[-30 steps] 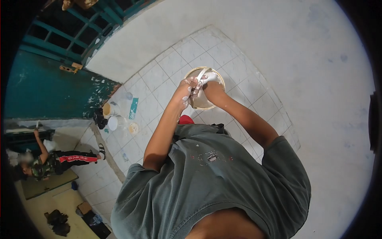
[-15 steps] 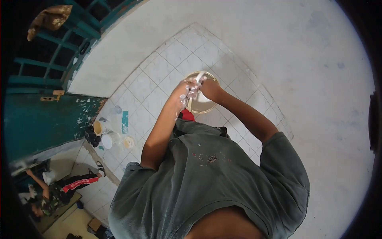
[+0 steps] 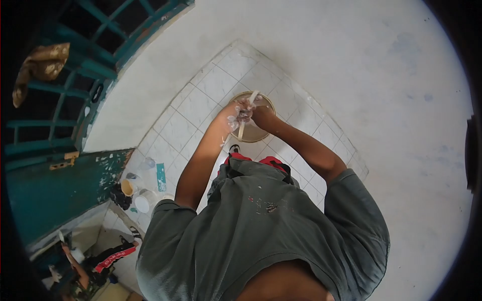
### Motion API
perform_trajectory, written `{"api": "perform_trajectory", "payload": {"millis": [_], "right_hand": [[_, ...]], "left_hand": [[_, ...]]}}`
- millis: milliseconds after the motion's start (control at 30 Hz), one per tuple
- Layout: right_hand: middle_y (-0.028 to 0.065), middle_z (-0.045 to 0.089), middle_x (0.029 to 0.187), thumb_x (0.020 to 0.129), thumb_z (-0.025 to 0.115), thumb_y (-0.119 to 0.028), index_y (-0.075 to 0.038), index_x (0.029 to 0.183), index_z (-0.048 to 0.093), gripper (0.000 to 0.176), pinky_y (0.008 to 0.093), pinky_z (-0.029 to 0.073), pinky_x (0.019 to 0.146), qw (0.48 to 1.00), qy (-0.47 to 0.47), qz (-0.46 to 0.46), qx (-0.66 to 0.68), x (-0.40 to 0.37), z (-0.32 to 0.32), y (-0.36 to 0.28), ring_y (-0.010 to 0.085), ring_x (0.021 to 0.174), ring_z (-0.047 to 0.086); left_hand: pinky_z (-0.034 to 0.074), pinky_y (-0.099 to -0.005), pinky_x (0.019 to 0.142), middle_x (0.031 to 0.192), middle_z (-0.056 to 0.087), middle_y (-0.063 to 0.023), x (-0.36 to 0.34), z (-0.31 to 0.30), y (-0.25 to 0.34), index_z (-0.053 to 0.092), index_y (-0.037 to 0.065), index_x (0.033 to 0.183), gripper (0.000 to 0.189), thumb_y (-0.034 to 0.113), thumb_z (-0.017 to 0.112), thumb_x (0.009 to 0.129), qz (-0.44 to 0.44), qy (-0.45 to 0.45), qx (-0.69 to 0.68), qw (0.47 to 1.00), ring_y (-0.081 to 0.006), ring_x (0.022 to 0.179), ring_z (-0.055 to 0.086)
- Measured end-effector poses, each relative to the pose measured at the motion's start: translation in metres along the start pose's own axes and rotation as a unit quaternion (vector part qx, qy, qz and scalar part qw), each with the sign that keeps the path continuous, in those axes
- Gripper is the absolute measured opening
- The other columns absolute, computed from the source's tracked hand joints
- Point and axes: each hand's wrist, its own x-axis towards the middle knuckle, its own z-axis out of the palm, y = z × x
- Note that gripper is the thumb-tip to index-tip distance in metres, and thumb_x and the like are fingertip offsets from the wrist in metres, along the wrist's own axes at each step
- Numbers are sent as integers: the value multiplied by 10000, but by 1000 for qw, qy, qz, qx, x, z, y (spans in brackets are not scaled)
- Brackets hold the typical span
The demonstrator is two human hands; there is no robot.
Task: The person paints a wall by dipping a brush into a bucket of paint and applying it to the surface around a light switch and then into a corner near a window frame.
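Observation:
My left hand [image 3: 244, 109], with white smears and what looks like thin clear plastic on it, is closed round a pale flat stick [image 3: 253, 97]. The stick's upper end points up and right past the fingers; its other end shows below the hand. My right hand [image 3: 264, 119] is against the left one, its fingers curled and partly hidden, so what they hold cannot be made out. Both hands are over a round bucket [image 3: 274, 107] with a pale rim. Its inside is mostly covered by the hands.
White wall [image 3: 361, 60] curves round the tiled floor [image 3: 188, 118]. At left are a green door [image 3: 55, 185], a window grille with a brown cloth [image 3: 47, 62], tubs [image 3: 142, 203] and a teal strip [image 3: 160, 176]. Another person [image 3: 108, 261] works at lower left.
The view has shifted, bringing my foot into sight below the bucket. Both hands stay together over the bucket with the stick still held. The other person's arm has moved.

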Motion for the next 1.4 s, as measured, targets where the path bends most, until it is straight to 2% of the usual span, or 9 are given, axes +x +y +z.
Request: {"api": "perform_trajectory", "payload": {"millis": [167,333,667,733,867,933,1233,1300,1400], "right_hand": [[107,621,820,680,544,-54,-85,751,644,126,381,486,699,994,45,63,76,9,-69,13,268,812,604],[155,605,753,615,566,-42,-23,726,618,124,382,497,631,992,62,75,78,22,-121,35,291,753,605],[185,601,830,634,548,-62,-10,789,616,177,378,485,625,982,105,32,152,43,-158,32,315,720,597],[173,607,840,679,533,-68,-9,828,609,177,378,490,630,970,212,22,115,37,-155,23,301,699,605],[167,608,845,724,509,-75,-12,859,601,176,366,498,622,988,143,28,58,46,-158,22,284,735,609],[146,608,838,726,521,-83,-10,837,603,156,349,506,615,966,247,-10,78,56,-145,22,274,765,609],[103,607,863,748,521,-130,-58,826,625,149,352,510,644,913,274,-271,-136,88,-93,40,276,787,604],[106,576,1007,773,506,-218,-98,1028,559,286,372,460,783,978,-11,-173,-119,82,-111,29,258,984,532],[108,612,841,744,528,-135,-35,808,616,147,368,503,659,953,108,-280,-46,78,-108,44,272,758,607]], "left_hand": [[307,-190,403,612,435,-14,16,-5,22,451,51,770,39,24,464,745,34,-17,-20,999,-78,461,368],[205,-204,369,537,313,45,16,23,55,505,-52,1008,296,198,410,882,54,15,-44,997,-58,407,241],[217,-177,377,561,310,50,6,73,90,497,14,863,248,257,453,883,166,71,121,976,-39,436,264],[219,-174,378,561,311,51,7,71,91,498,13,866,257,266,460,880,173,50,123,976,-37,439,268],[222,-169,383,564,310,56,7,76,96,507,9,868,281,287,468,875,171,28,127,977,-36,446,275],[222,-170,386,565,309,58,6,76,95,510,9,868,283,289,468,875,166,27,129,977,-37,448,276],[217,-182,408,569,315,54,10,72,91,528,6,898,287,288,479,871,172,35,154,972,-45,463,270],[216,-184,409,567,318,53,13,65,92,530,2,906,295,291,480,870,176,26,150,973,-46,463,271],[213,-187,411,564,318,52,14,63,89,533,-1,914,306,297,482,868,172,26,155,973,-47,463,270]]}}
